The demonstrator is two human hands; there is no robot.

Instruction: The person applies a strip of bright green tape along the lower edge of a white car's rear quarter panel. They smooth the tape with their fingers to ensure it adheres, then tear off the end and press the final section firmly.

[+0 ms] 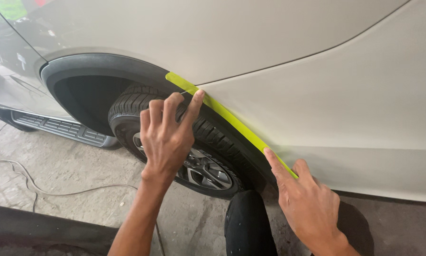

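Taping the arch w/ both hands

Our left hand [168,135] presses the tape [229,121] w/ index tip, fingers spread, nothing clenched; right hand [307,201] pins its lower end; tape lies along arch trim [104,64] over the tyre [142,102]; looks thin, light, sticky; best handled by edges.

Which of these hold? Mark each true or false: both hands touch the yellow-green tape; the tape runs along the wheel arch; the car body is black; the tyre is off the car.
1. Both hands touch the tape: true. The left hand presses its fingertip near the upper part of the tape; the right hand presses the lower end.
2. The tape runs along the wheel arch: true.
3. The car body is black: false, it is light, off-white.
4. The tyre is off the car: false, it sits in the arch.
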